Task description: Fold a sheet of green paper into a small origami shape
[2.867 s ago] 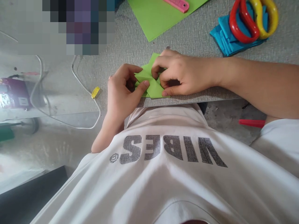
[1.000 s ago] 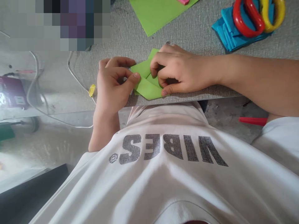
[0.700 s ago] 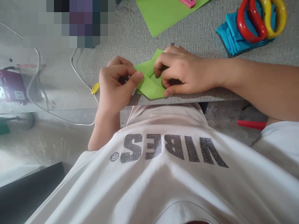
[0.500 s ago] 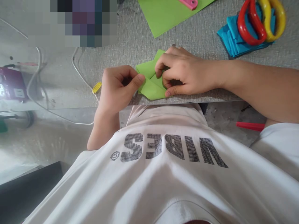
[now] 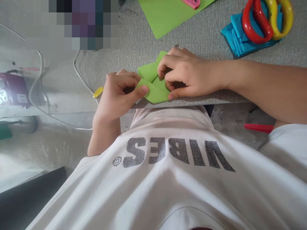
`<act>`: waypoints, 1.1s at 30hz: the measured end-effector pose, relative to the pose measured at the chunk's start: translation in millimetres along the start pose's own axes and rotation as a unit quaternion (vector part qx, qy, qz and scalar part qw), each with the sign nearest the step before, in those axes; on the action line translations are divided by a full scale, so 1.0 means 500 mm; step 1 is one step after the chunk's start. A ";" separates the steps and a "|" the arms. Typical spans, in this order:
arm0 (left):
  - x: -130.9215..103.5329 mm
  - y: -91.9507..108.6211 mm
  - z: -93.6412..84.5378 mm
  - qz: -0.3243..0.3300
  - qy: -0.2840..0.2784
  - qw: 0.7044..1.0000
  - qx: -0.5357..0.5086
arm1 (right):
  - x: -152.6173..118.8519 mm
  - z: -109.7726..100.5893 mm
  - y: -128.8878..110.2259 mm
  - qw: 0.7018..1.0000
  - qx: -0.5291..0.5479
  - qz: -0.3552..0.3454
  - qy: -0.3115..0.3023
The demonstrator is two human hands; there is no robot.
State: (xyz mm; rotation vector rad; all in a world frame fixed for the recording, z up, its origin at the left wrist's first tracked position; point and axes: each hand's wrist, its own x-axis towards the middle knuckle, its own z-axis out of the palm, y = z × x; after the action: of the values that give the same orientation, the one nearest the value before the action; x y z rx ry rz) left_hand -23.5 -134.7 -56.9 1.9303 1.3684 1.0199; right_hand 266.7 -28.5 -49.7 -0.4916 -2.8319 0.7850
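A folded piece of green paper (image 5: 155, 92) lies near the front edge of the grey textured table, with several creased flaps. My left hand (image 5: 120, 91) pinches its left corner, the thumb on top of the near flap and the fingers behind it. From the right, my right hand (image 5: 185, 75) bends over the paper. Its thumb and index finger grip the right end, and the other curled fingers press on the far part. The paper under my right hand is partly hidden.
Beyond the hands lies a green sheet (image 5: 165, 19) with a pink-handled tool (image 5: 192, 3) on it. At the right, scissors with red and yellow handles (image 5: 257, 28) rest on a folded blue cloth-like bundle (image 5: 237, 35). A white cable (image 5: 79, 72) with a yellow tag (image 5: 98, 92) runs at the left.
My left thumb has slid slightly down along the near flap, and the left fingers have shifted behind the paper's left corner. My right hand keeps nearly the same hold.
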 end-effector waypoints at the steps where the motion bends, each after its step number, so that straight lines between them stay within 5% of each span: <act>1: 0.001 0.007 0.001 0.001 -0.016 1.000 -0.016 | 0.000 0.000 0.002 1.000 0.004 -0.004 0.007; 11: -0.003 0.044 0.008 -0.099 0.006 0.995 0.009 | -0.004 0.012 0.023 0.994 0.074 -0.030 0.080; 16: 0.006 0.033 0.010 -0.074 0.008 0.997 -0.008 | -0.001 0.006 0.007 0.998 0.052 -0.008 0.042; 24: 0.016 0.052 0.041 -0.131 0.093 0.983 -0.087 | 0.003 -0.015 -0.017 1.000 0.005 0.018 -0.023; 33: 0.012 0.035 0.050 -0.110 0.102 0.989 -0.009 | 0.005 0.000 -0.011 0.999 0.028 0.028 0.010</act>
State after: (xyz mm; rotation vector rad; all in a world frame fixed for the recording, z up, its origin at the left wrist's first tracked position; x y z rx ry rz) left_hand 7.5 -134.9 -55.6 1.6536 1.6372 1.1387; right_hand 262.9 -32.0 -46.4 -0.5692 -2.7802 0.8634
